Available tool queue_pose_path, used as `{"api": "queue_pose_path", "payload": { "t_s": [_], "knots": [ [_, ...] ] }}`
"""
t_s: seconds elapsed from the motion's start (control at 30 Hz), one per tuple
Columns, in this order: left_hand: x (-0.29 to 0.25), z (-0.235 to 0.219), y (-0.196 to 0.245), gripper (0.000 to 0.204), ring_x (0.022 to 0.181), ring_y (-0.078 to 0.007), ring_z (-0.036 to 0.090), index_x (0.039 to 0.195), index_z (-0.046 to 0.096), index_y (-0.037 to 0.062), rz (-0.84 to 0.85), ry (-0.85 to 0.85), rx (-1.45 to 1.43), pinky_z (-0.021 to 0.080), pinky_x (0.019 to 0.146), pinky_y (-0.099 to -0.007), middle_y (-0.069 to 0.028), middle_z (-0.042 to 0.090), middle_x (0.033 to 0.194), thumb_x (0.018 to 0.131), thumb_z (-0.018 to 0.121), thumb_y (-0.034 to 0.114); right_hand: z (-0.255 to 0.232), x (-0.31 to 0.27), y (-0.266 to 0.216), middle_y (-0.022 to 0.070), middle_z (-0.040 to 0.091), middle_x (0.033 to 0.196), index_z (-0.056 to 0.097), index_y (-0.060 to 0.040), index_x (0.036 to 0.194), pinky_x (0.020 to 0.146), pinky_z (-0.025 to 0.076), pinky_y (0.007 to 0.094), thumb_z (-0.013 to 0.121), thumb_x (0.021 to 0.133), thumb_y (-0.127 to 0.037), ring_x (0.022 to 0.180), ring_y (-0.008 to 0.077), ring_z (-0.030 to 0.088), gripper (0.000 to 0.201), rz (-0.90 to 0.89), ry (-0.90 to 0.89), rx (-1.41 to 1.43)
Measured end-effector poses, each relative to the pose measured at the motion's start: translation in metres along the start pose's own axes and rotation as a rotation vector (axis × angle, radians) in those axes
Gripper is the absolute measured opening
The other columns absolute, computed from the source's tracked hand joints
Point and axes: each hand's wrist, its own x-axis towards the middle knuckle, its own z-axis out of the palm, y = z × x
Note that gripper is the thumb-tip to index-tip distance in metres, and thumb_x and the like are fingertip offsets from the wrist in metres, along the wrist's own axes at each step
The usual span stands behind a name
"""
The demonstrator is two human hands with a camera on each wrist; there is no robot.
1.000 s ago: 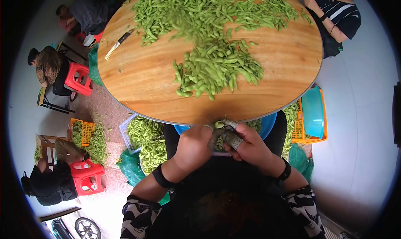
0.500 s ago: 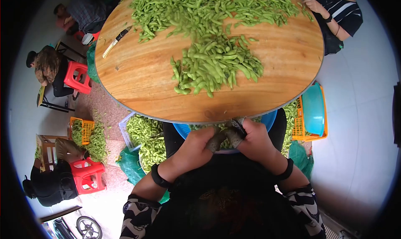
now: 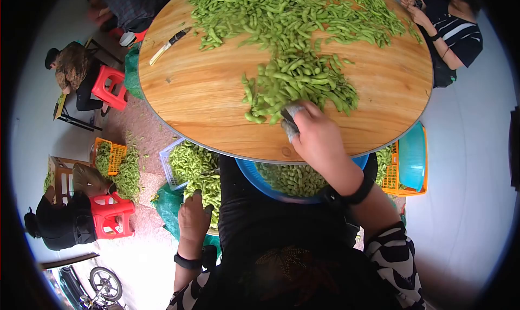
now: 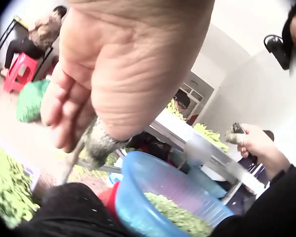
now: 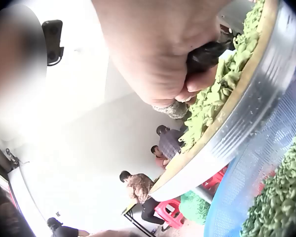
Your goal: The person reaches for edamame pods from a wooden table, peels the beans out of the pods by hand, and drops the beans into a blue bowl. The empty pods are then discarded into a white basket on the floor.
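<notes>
The right hand (image 3: 319, 139) is over the table at the near edge of a small heap of green pods (image 3: 292, 82). Grey and dark coverings wrap its thumb and a finger; in the right wrist view its fingers (image 5: 200, 81) bend beside the pods, and whether they hold one is hidden. Low at the left, the left hand (image 3: 194, 218) hangs by a container of pods (image 3: 208, 196). Its fingers (image 4: 69, 111) are loosely bent in the left wrist view, beside a wrapped thumb. A blue basin (image 3: 254, 180) with shelled beans (image 3: 295, 180) stands below the table edge.
A knife (image 3: 169, 46) lies at the left of the wooden table (image 3: 189, 98), with a larger pod pile (image 3: 281, 12) at the back. Orange crates (image 3: 389, 174), a teal basin (image 3: 411, 158) and red stools (image 3: 110, 88) stand around. Several people sit nearby.
The hands have parted from above the blue basin. The right hand has moved up to the pods on the table, and the left has moved down and left. The head view has shifted slightly.
</notes>
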Motion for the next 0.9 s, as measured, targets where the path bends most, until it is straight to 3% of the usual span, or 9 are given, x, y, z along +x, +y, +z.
{"api": "queue_pose_path", "payload": {
  "t_s": [0.1,0.23,0.33,0.43,0.5,0.53,0.67,0.77,0.9],
  "knots": [
    [0.004,-0.007,0.010,0.035,0.081,-0.0366,0.063,0.105,0.060,0.0023,0.139,0.131,-0.057,0.052,0.068,-0.0431,-0.0177,0.063,0.092,0.075,0.073,0.016,0.017,0.007,0.006,0.0140,0.059,0.086,0.058,-0.0025,0.093,0.059,0.051,0.0401,0.066,0.068,-0.002,0.072,0.0315,0.062,0.026,0.039,-0.114,-0.077],
    [0.030,-0.033,0.076,0.020,0.078,-0.0379,0.064,0.101,0.063,0.0020,0.308,0.210,-0.549,0.052,0.067,-0.0418,-0.0185,0.065,0.091,0.082,0.065,0.008,0.005,-0.010,0.006,0.0158,0.062,0.097,0.059,-0.0011,0.099,0.065,0.051,0.0415,0.065,0.072,0.000,0.079,0.0361,0.062,0.028,0.051,-0.119,0.076],
    [0.057,-0.043,0.121,0.017,0.079,-0.0385,0.064,0.100,0.062,0.0004,0.457,0.369,-0.616,0.053,0.071,-0.0416,-0.0192,0.065,0.091,0.084,0.063,0.007,-0.012,-0.026,0.003,0.0152,0.064,0.089,0.060,-0.0023,0.097,0.066,0.051,0.0393,0.069,0.076,-0.004,0.077,0.0343,0.064,0.023,0.090,-0.136,0.161],
    [0.080,-0.047,0.141,0.016,0.069,-0.0292,0.063,0.100,0.062,0.0002,0.630,0.414,-0.707,0.052,0.066,-0.0356,-0.0145,0.065,0.085,0.087,0.060,0.009,-0.035,-0.036,-0.006,0.0132,0.065,0.087,0.062,-0.0037,0.098,0.068,0.052,0.0365,0.072,0.077,-0.005,0.078,0.0306,0.066,0.024,0.118,-0.164,0.221],
    [0.088,-0.041,0.138,0.019,0.061,-0.0138,0.055,0.108,0.058,-0.0003,0.389,-0.599,-1.162,0.043,0.055,-0.0227,-0.0082,0.065,0.081,0.096,0.051,0.013,-0.044,-0.041,-0.006,0.0130,0.067,0.090,0.063,-0.0038,0.099,0.071,0.053,0.0334,0.071,0.077,-0.002,0.083,0.0278,0.068,0.024,0.124,-0.179,0.295],
    [0.087,-0.036,0.140,0.022,0.058,-0.0071,0.047,0.108,0.058,0.0013,0.320,-0.738,-1.372,0.036,0.051,-0.0198,-0.0035,0.061,0.077,0.098,0.049,0.019,-0.045,-0.043,-0.003,0.0101,0.068,0.092,0.062,-0.0025,0.107,0.072,0.052,0.0298,0.069,0.080,-0.001,0.083,0.0209,0.068,0.028,0.117,-0.165,0.362],
    [0.079,-0.039,0.142,0.018,0.057,-0.0072,0.047,0.106,0.059,0.0013,0.134,-0.772,-1.611,0.035,0.051,-0.0192,-0.0031,0.061,0.075,0.096,0.052,0.015,-0.045,-0.051,-0.007,0.0060,0.066,0.089,0.058,-0.0012,0.115,0.071,0.051,0.0270,0.064,0.084,-0.001,0.080,0.0148,0.064,0.032,0.290,-0.124,0.532],
    [0.073,-0.032,0.144,0.014,0.072,-0.0072,0.057,0.106,0.060,0.0031,0.170,-0.567,-1.611,0.043,0.063,-0.0189,-0.0008,0.065,0.089,0.094,0.054,0.007,-0.054,-0.054,-0.020,0.0104,0.066,0.091,0.058,-0.0001,0.108,0.075,0.050,0.0300,0.058,0.085,-0.003,0.084,0.0199,0.066,0.023,0.539,-0.386,0.878],
    [0.067,-0.026,0.151,0.017,0.083,-0.0105,0.061,0.108,0.060,0.0029,0.343,-0.377,-1.526,0.048,0.075,-0.0233,-0.0017,0.066,0.094,0.092,0.057,0.001,-0.049,-0.060,-0.022,0.0090,0.065,0.087,0.058,0.0004,0.104,0.076,0.049,0.0289,0.053,0.086,-0.002,0.080,0.0170,0.063,0.018,0.497,-0.424,0.931]
  ]
}}
